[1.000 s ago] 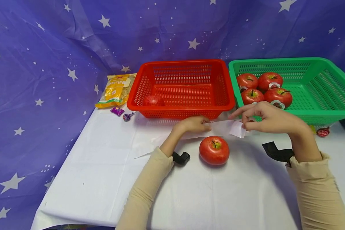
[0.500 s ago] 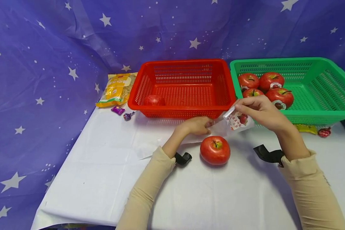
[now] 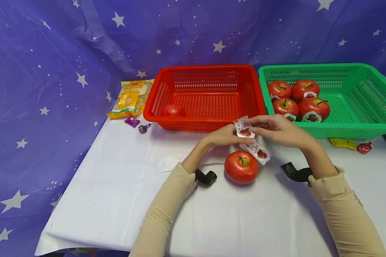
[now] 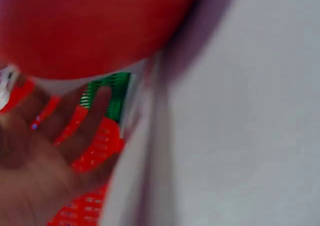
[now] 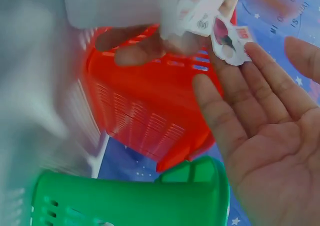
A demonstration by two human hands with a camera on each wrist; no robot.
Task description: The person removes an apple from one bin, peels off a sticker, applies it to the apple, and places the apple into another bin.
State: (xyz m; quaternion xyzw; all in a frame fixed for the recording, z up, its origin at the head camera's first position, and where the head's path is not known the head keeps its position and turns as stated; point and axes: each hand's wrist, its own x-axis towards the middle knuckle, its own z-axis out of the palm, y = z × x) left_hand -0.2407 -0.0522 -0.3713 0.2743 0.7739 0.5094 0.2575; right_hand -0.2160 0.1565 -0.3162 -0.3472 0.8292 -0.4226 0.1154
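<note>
In the head view my left hand (image 3: 223, 136) pinches a strip of apple-printed stickers (image 3: 256, 152) between thumb and index finger, its other fingers stretched out. My right hand (image 3: 281, 131) faces it with nearly straight fingers. A white sticker piece with a red apple print (image 3: 244, 127) lies at its fingertips, also visible as a sticker (image 5: 227, 39) in the right wrist view, where the thumb stays apart. Just below the hands a red apple (image 3: 241, 167) sits upright on the table. That apple (image 4: 95, 26) looms blurred in the left wrist view.
Behind stands a red basket (image 3: 206, 120) with one apple (image 3: 173, 110). Beside it, a green basket (image 3: 347, 125) holds several stickered apples (image 3: 314, 108). A yellow packet (image 3: 128, 100), purple candy (image 3: 132, 122) and lollipop (image 3: 144, 128) lie left; a yellow wrapper (image 3: 342, 143) and red candy (image 3: 364, 147) lie right.
My right hand has moved left with the sticker piece, from beside the green basket to my left hand. The strip's printed end now hangs behind the apple. The left hand has barely shifted.
</note>
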